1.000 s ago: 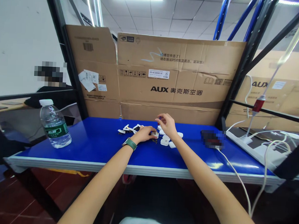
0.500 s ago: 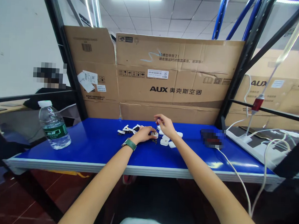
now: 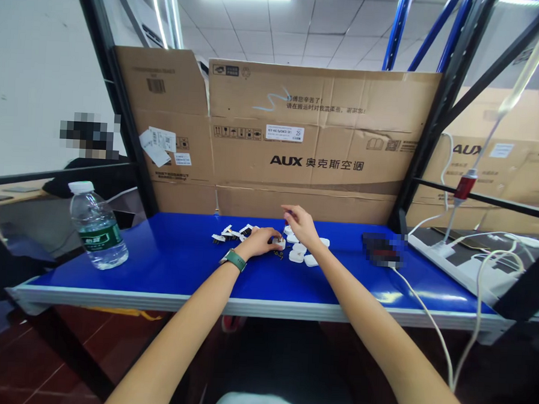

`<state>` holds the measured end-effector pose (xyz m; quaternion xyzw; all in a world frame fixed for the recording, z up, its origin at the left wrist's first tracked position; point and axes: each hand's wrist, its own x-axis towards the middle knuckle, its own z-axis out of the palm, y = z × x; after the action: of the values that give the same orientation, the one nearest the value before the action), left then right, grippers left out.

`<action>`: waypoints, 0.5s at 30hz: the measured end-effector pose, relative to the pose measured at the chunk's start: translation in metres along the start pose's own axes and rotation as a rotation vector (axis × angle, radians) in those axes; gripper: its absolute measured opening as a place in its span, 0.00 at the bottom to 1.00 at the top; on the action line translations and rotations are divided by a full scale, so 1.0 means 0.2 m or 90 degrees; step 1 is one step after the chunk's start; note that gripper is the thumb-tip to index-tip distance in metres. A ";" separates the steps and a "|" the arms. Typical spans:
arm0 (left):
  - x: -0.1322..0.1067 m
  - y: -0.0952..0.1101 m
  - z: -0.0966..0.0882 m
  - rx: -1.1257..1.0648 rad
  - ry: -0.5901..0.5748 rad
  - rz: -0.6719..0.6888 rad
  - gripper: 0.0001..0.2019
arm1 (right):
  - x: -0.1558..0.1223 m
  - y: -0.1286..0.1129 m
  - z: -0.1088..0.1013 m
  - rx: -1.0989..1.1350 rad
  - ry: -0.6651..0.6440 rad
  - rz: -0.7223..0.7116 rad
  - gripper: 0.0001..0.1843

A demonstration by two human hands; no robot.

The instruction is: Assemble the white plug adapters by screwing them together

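On the blue tabletop, my left hand (image 3: 262, 241), with a green-strapped watch (image 3: 234, 260) on its wrist, is closed on a small white plastic housing (image 3: 280, 244). My right hand (image 3: 301, 225) pinches a slim screwdriver (image 3: 284, 227) with a reddish handle, held nearly upright. Its tip points down at the housing; whether it sits on a screw is too small to tell. Small dark screws (image 3: 279, 255) lie just in front of the housing. Several white square covers (image 3: 297, 256) rest under and beside my right hand. Left of my left hand lies a pile of small white-and-black parts (image 3: 229, 233).
A water bottle (image 3: 97, 226) stands at the table's left end. A dark blurred device (image 3: 381, 250) with a white cable lies on the right, near a power strip (image 3: 443, 250). Cardboard (image 3: 315, 186) walls off the back. Another person (image 3: 90, 168) sits beyond the frame on the left.
My right hand has shifted slightly to the right with the screwdriver, which tilts a little more. My left hand and the housing stay in place.
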<state>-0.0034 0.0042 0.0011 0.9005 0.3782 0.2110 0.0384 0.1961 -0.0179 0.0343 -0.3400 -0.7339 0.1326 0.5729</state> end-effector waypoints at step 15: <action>-0.01 0.03 -0.02 -0.013 -0.005 0.004 0.18 | -0.01 0.00 -0.01 -0.070 -0.011 -0.008 0.15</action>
<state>-0.0027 -0.0016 0.0054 0.9021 0.3730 0.2117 0.0480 0.1980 -0.0183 0.0336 -0.3652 -0.7469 0.0912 0.5481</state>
